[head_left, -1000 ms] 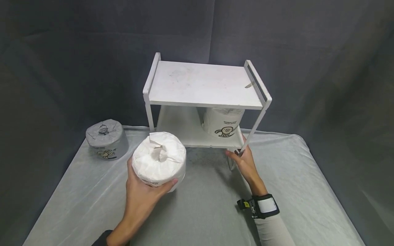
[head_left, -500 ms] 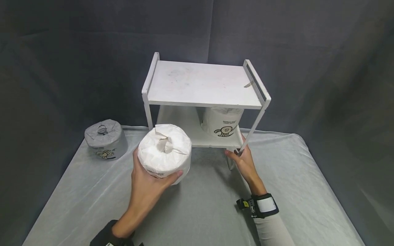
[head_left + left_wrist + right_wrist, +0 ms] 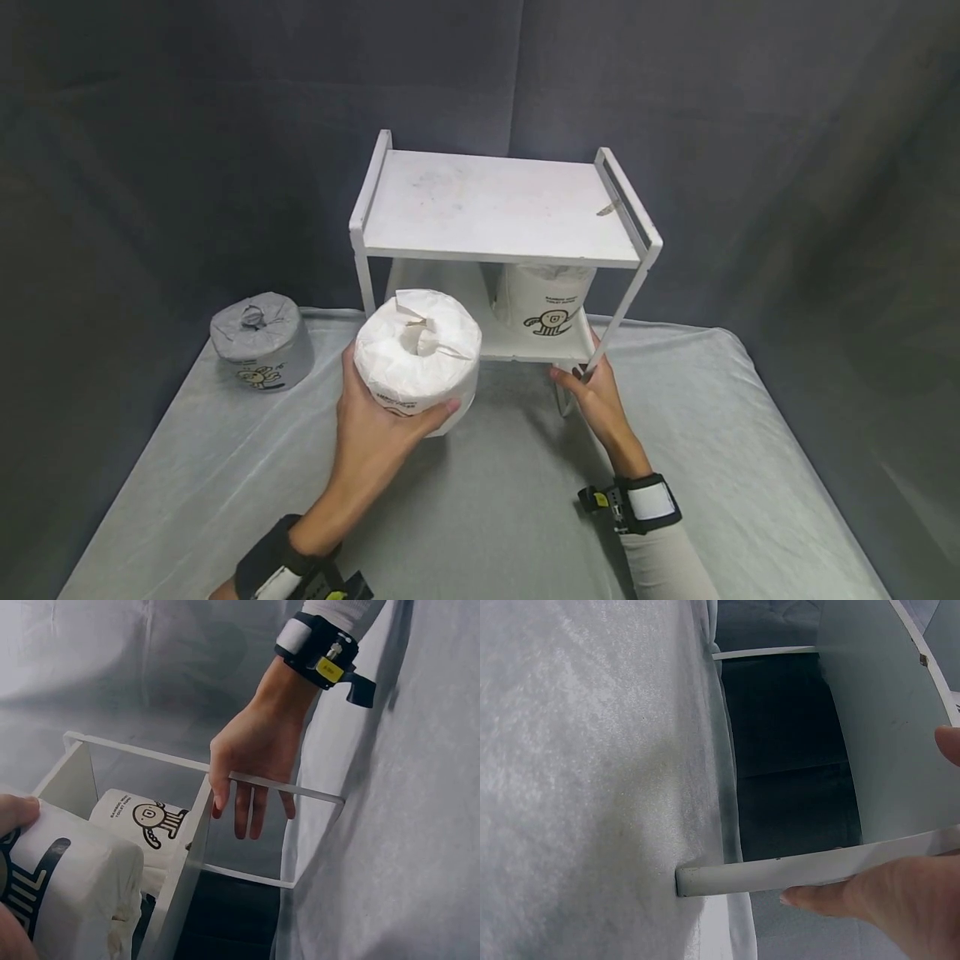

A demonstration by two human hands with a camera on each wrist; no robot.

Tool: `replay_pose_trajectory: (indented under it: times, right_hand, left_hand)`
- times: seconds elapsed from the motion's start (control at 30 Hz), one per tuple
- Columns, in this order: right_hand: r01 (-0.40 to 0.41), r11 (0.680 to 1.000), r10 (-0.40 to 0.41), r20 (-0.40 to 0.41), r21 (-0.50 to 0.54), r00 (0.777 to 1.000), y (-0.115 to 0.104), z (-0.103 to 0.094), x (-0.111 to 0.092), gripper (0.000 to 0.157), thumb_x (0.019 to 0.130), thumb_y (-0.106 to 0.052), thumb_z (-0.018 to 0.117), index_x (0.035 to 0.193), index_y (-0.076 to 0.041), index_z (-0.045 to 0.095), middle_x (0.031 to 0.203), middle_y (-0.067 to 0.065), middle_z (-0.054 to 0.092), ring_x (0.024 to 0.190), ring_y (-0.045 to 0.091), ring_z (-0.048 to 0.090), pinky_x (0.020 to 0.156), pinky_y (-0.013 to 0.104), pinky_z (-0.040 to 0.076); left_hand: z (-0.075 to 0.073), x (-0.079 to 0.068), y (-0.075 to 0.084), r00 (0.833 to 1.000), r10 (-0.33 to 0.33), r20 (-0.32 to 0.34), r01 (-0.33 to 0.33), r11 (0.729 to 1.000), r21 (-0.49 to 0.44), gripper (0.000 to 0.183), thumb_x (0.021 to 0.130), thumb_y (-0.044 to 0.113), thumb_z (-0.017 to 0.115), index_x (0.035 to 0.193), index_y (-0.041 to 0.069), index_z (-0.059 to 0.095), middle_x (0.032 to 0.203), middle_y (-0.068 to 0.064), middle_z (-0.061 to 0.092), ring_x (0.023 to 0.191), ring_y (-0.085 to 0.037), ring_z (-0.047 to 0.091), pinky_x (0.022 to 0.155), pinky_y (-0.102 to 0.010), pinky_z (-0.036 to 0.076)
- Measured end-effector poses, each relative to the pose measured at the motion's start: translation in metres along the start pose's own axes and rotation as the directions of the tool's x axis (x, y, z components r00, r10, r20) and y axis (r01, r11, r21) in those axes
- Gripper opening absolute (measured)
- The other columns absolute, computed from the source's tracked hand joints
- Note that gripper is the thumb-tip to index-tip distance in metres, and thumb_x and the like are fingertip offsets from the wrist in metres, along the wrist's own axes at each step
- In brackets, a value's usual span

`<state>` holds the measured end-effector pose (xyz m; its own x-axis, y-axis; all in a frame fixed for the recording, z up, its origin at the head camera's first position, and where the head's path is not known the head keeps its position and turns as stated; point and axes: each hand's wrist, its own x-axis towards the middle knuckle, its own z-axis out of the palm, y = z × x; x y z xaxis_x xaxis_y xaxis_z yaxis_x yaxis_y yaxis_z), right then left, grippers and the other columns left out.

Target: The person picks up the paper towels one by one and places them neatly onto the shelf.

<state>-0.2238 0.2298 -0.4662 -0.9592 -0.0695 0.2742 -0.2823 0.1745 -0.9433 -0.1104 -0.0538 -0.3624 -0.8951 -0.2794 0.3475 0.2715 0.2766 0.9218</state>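
My left hand (image 3: 375, 437) grips a white paper-wrapped toilet roll (image 3: 420, 354), thumb across its front and fingers round its left side. It is held up before the left half of a white two-tier shelf rack (image 3: 487, 208), overlapping the lower tier in the head view. My right hand (image 3: 600, 408) holds the rack's right front leg by the lower tier's corner. In the left wrist view its thumb lies at the tier's edge, its fingers (image 3: 257, 810) beyond the leg. Another wrapped toilet roll (image 3: 543, 300) stands on the lower tier's right side, its top partly hidden by the upper tier.
A third wrapped toilet roll (image 3: 262, 346) stands at the back left of the cloth-covered table (image 3: 517, 500). The rack's upper tier has stains and a small mark near its right side. Dark grey curtains (image 3: 225, 167) hang behind and at both sides.
My left hand has carried its toilet roll to the right and farther back, toward the rack's lower tier. My right hand and the rack have stayed in place.
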Motion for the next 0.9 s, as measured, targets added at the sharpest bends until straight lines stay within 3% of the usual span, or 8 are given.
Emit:
replay_pose_trajectory:
  times: [0.17,0.3,0.9]
  right_hand:
    - [0.011,1.000,-0.011,-0.003,-0.002,1.000,0.000,0.000,0.000,0.079,0.085,-0.005,0.067,0.154,-0.019,0.030,0.149,0.008,0.044,0.137,0.026,0.039,0.112,0.057,0.027]
    - [0.016,1.000,-0.016,-0.006,-0.004,1.000,0.001,0.000,0.001,0.078,0.085,-0.005,0.066,0.153,-0.019,0.031,0.149,0.007,0.043,0.138,0.024,0.037,0.112,0.056,0.026]
    - [0.021,1.000,-0.021,-0.005,0.003,1.000,0.000,0.000,0.001,0.079,0.086,-0.004,0.066,0.154,-0.019,0.030,0.148,0.007,0.044,0.137,0.025,0.039,0.112,0.055,0.027]
  left_hand:
    - [0.006,0.006,-0.018,1.000,-0.001,0.006,0.001,1.000,0.031,0.112,0.052,0.040,0.094,0.146,0.026,0.034,0.136,0.004,0.053,0.125,-0.012,0.047,0.103,-0.041,0.036]
    - [0.010,0.009,-0.022,1.000,0.006,0.006,-0.006,0.999,0.050,0.115,0.051,0.048,0.092,0.147,0.027,0.032,0.137,0.005,0.052,0.126,-0.014,0.047,0.102,-0.045,0.037]
    - [0.028,0.023,-0.023,1.000,0.021,-0.017,-0.019,0.997,0.073,0.115,0.052,0.053,0.090,0.148,0.026,0.031,0.138,0.003,0.051,0.127,-0.015,0.047,0.102,-0.045,0.039]
